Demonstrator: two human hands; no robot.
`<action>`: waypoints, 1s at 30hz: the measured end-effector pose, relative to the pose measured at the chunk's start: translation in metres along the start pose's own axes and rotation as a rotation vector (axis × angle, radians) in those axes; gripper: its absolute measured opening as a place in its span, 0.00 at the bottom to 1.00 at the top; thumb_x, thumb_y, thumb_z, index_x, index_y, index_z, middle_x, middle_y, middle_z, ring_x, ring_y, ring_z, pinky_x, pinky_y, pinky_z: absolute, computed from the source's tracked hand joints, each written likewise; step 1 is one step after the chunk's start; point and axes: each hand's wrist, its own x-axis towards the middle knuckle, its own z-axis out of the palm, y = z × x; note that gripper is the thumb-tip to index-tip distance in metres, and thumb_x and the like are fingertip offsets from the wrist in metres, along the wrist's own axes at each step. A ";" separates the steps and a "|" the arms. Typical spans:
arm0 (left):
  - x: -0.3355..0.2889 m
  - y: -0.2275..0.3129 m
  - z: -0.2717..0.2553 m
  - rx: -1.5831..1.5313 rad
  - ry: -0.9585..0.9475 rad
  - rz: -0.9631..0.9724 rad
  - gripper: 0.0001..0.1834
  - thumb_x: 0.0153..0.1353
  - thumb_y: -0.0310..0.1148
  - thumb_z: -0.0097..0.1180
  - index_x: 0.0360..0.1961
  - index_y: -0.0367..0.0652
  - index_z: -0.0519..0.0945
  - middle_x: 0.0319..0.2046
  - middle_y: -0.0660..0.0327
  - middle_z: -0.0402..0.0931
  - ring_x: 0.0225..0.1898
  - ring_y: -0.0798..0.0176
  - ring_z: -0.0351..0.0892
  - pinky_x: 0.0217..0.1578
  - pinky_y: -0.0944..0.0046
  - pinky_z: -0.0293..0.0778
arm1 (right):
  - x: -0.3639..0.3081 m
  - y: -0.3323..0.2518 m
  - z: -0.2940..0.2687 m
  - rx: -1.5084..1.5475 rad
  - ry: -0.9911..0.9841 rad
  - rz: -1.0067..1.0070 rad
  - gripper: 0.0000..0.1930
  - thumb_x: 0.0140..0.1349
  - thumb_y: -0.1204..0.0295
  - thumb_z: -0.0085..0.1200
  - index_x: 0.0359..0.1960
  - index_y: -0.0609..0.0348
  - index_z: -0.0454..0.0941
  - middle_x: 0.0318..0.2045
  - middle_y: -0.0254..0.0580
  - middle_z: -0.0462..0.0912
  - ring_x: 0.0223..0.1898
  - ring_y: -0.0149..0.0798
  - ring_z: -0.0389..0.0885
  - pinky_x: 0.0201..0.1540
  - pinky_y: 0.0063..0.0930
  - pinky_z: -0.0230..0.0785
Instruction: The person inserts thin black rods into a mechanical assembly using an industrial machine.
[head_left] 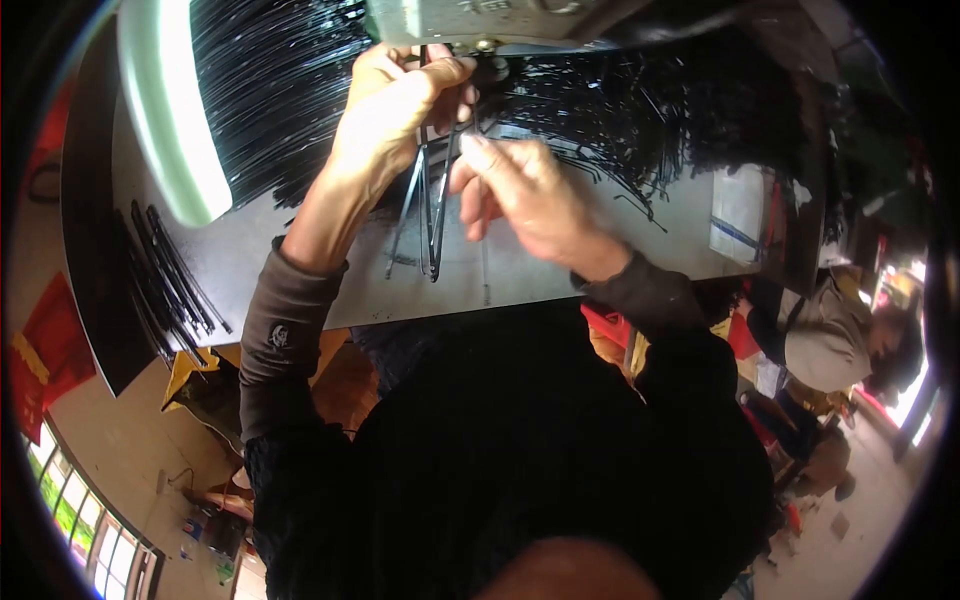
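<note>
My left hand [392, 112] is closed around a few thin black rods [428, 215], close under a pale metal machine housing [475, 22]. The rods hang down from its fingers toward the near table edge and spread apart slightly. Just to the right, my right hand [525, 195] has its thumb and fingers curled together, slightly blurred. A faint thin line runs below those fingers; whether it is a rod in them I cannot make out. Behind both hands lies a large mass of the same black rods [290, 100], combed side by side on the left and tangled on the right.
A bright white lamp tube [180, 110] stands at the left over the grey metal table [350, 295]. A small bundle of black rods [165, 270] overhangs the table's left end. At the right sits another person [830, 330], near a pale flat piece [738, 215] on the table.
</note>
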 end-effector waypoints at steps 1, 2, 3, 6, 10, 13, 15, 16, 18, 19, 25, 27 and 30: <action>0.000 0.002 0.004 -0.008 0.032 -0.044 0.00 0.54 0.22 0.55 0.27 0.37 0.77 0.20 0.57 0.78 0.15 0.70 0.71 0.17 0.74 0.66 | -0.001 0.007 0.005 -0.019 0.032 -0.051 0.21 0.69 0.61 0.41 0.26 0.67 0.75 0.15 0.40 0.76 0.14 0.30 0.74 0.19 0.21 0.69; -0.002 0.006 0.006 0.085 0.042 -0.022 0.01 0.54 0.23 0.53 0.27 0.36 0.76 0.22 0.56 0.78 0.16 0.70 0.71 0.18 0.74 0.66 | -0.002 0.013 0.013 -0.036 0.064 -0.097 0.21 0.69 0.62 0.41 0.26 0.67 0.74 0.16 0.41 0.77 0.14 0.29 0.74 0.19 0.21 0.69; 0.000 0.004 0.002 0.031 -0.006 0.005 0.02 0.54 0.23 0.53 0.28 0.36 0.76 0.22 0.56 0.78 0.16 0.70 0.71 0.19 0.74 0.66 | -0.004 0.014 0.019 -0.115 0.074 -0.149 0.21 0.69 0.63 0.40 0.25 0.68 0.74 0.16 0.42 0.77 0.15 0.30 0.75 0.19 0.21 0.69; -0.005 0.007 -0.011 -0.025 -0.026 -0.011 0.04 0.54 0.22 0.55 0.32 0.36 0.75 0.23 0.57 0.78 0.18 0.70 0.72 0.21 0.75 0.67 | -0.015 0.006 0.015 -0.365 -0.066 -0.194 0.15 0.66 0.65 0.47 0.30 0.67 0.77 0.19 0.41 0.78 0.18 0.30 0.77 0.19 0.20 0.68; -0.065 0.054 -0.098 0.197 0.137 0.067 0.09 0.58 0.25 0.54 0.40 0.37 0.73 0.27 0.55 0.78 0.25 0.68 0.76 0.24 0.74 0.71 | -0.016 0.003 -0.036 -1.082 0.269 -0.669 0.05 0.52 0.76 0.60 0.30 0.62 0.80 0.25 0.39 0.79 0.22 0.28 0.79 0.22 0.20 0.72; -0.084 0.058 -0.200 1.102 0.362 0.320 0.18 0.55 0.29 0.60 0.47 0.38 0.73 0.36 0.56 0.78 0.32 0.67 0.76 0.34 0.68 0.72 | -0.015 -0.009 -0.067 -1.448 0.278 -0.775 0.02 0.50 0.76 0.55 0.25 0.59 0.76 0.24 0.42 0.74 0.20 0.41 0.78 0.20 0.31 0.69; -0.100 0.063 -0.170 1.811 0.679 0.241 0.23 0.54 0.33 0.61 0.51 0.43 0.74 0.41 0.55 0.77 0.40 0.59 0.77 0.41 0.63 0.73 | -0.010 -0.007 -0.072 -1.568 0.233 -0.840 0.01 0.49 0.77 0.53 0.24 0.60 0.74 0.24 0.42 0.73 0.21 0.41 0.78 0.20 0.31 0.70; -0.105 0.067 -0.139 2.054 0.797 0.114 0.24 0.53 0.33 0.62 0.53 0.44 0.74 0.43 0.54 0.77 0.43 0.57 0.78 0.43 0.61 0.73 | -0.007 -0.009 -0.070 -1.652 0.193 -0.811 0.01 0.48 0.78 0.52 0.23 0.61 0.73 0.24 0.43 0.73 0.21 0.41 0.78 0.19 0.32 0.69; -0.119 0.047 -0.141 1.671 0.622 0.286 0.20 0.50 0.31 0.65 0.47 0.42 0.78 0.39 0.56 0.79 0.41 0.56 0.78 0.44 0.60 0.73 | -0.004 -0.016 -0.065 -1.732 0.144 -0.793 0.02 0.48 0.79 0.51 0.22 0.62 0.71 0.23 0.43 0.72 0.21 0.41 0.78 0.19 0.32 0.69; -0.124 0.036 -0.117 1.658 0.472 0.494 0.16 0.48 0.28 0.66 0.40 0.41 0.81 0.36 0.57 0.80 0.41 0.58 0.79 0.44 0.62 0.72 | -0.005 -0.017 -0.064 -1.730 0.129 -0.756 0.02 0.48 0.79 0.51 0.22 0.61 0.72 0.23 0.43 0.72 0.21 0.41 0.78 0.19 0.32 0.70; -0.121 -0.014 -0.038 1.260 0.263 0.568 0.08 0.43 0.22 0.65 0.27 0.39 0.79 0.26 0.58 0.77 0.31 0.56 0.73 0.33 0.60 0.68 | 0.000 -0.027 -0.058 -1.611 0.070 -0.872 0.04 0.48 0.78 0.56 0.25 0.60 0.74 0.22 0.40 0.70 0.20 0.39 0.76 0.21 0.30 0.69; -0.119 -0.017 -0.033 1.259 0.245 0.567 0.08 0.44 0.22 0.65 0.26 0.39 0.79 0.25 0.58 0.77 0.30 0.56 0.72 0.33 0.60 0.68 | 0.014 -0.023 -0.052 -1.594 0.041 -1.050 0.02 0.49 0.78 0.52 0.23 0.59 0.72 0.23 0.40 0.71 0.22 0.37 0.77 0.22 0.28 0.71; -0.122 -0.018 -0.033 1.260 0.221 0.522 0.07 0.44 0.22 0.64 0.26 0.39 0.79 0.24 0.58 0.76 0.29 0.56 0.72 0.32 0.61 0.67 | 0.032 -0.017 -0.054 -1.734 0.040 -1.084 0.02 0.48 0.78 0.53 0.24 0.58 0.72 0.25 0.39 0.72 0.24 0.36 0.77 0.23 0.28 0.72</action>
